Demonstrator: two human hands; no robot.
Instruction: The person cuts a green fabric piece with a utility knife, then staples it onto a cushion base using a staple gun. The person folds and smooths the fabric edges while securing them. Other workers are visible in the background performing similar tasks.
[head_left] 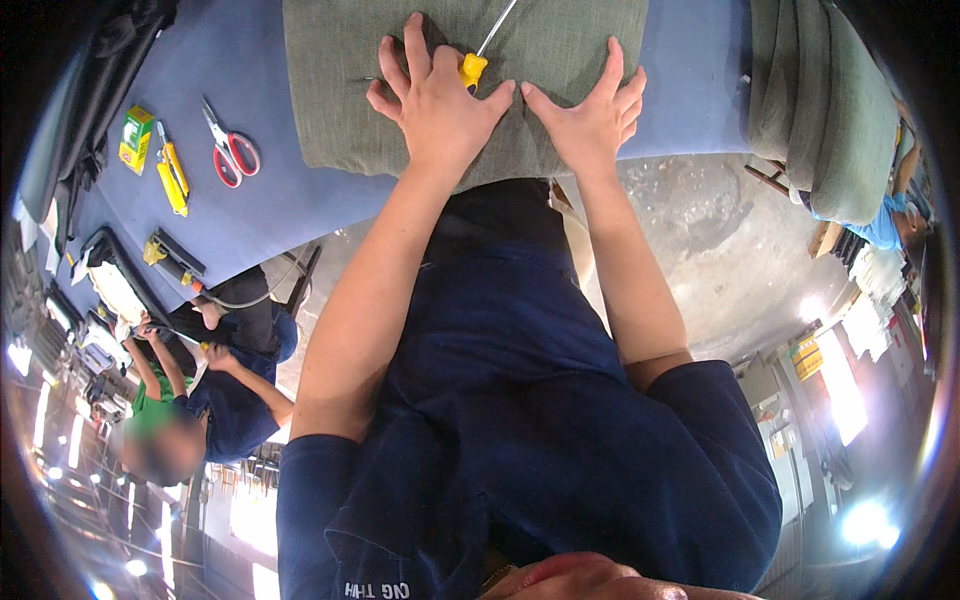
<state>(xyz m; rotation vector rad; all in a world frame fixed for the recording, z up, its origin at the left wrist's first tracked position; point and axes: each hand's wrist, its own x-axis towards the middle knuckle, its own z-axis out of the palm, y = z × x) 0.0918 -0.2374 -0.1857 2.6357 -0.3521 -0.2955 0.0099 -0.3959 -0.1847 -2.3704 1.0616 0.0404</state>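
My left hand (445, 115) presses on a grey-green fabric cushion (340, 120), with several fingers spread over the cloth. A yellow-handled screwdriver (474, 67) is tucked between its bent index finger and thumb. The metal shaft slants up and right past the top edge of the view; part of the handle is hidden by the hand. On the same cushion, my right hand (590, 120) lies with fingers apart and holds nothing. The tips of my two thumbs nearly meet near the middle of the fabric.
On the blue-grey table (270, 210) to the left lie red-handled scissors (236, 155), a yellow utility knife (172, 180) and a small green-yellow box (136, 138). Black-and-yellow tools (175, 258) lie nearer its edge. Stacked green cushions (820, 110) stand right. Co-workers (240, 390) are at left and far right.
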